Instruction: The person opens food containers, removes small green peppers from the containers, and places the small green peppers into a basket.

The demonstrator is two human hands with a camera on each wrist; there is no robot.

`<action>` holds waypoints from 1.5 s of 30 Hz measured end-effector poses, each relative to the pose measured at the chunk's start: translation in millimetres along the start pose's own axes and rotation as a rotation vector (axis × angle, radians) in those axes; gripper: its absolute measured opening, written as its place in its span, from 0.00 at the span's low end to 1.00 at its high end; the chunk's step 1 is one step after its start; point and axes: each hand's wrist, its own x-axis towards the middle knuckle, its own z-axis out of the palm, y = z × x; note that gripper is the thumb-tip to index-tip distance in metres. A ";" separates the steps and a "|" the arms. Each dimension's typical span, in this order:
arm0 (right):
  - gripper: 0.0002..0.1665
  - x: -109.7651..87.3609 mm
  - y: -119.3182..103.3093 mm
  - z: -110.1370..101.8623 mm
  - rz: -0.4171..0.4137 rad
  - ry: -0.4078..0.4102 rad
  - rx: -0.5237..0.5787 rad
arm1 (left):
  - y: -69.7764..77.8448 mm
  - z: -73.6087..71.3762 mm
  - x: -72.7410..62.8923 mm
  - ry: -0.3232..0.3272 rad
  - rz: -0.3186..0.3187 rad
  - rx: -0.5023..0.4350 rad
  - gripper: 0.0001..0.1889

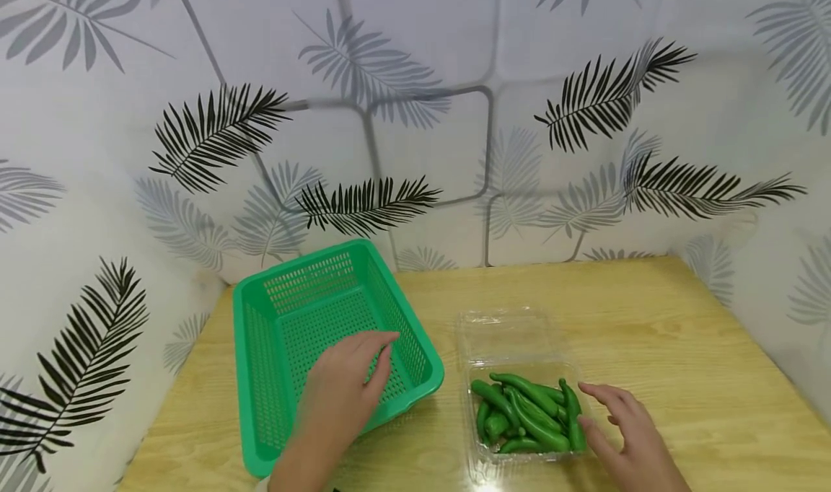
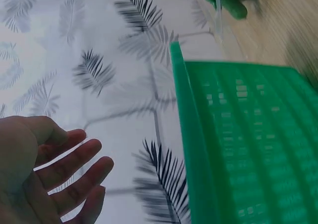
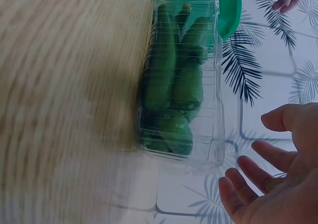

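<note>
Several green chili peppers (image 1: pixel 526 413) lie in a clear plastic clamshell box (image 1: pixel 477 459), its lid (image 1: pixel 506 333) laid back towards the wall. To the left stands a green slotted basket (image 1: pixel 243 376) with nothing seen in it. My left hand (image 1: pixel 347 380) hovers over the basket's near right part, its fingers loosely bent and holding nothing. My right hand (image 1: pixel 626 434) is beside the box's right side, thumb and fingers spread apart. In the right wrist view that hand (image 3: pixel 278 174) holds nothing, and the peppers (image 3: pixel 174 80) show through the box's wall.
A light wooden table (image 1: pixel 688 348) carries the basket and the box. Behind it and along both sides hangs a pale covering (image 1: pixel 428 153) printed with dark and grey feather leaves.
</note>
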 end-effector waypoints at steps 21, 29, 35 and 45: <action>0.21 26.8 -17.7 19.6 -0.056 -0.102 -0.079 | -90.2 -65.3 -51.7 0.021 -0.602 -0.028 0.15; 0.21 32.2 -15.0 27.6 -0.039 -0.136 -0.163 | -133.2 -53.4 -60.5 0.104 -0.782 -0.082 0.22; 0.20 32.6 -13.6 31.6 -0.013 -0.171 -0.194 | -152.1 -41.2 -62.0 0.033 -0.921 -0.156 0.29; 0.19 36.3 -10.4 34.1 0.022 -0.215 -0.178 | -169.7 -35.3 -56.0 -0.033 -0.953 -0.149 0.28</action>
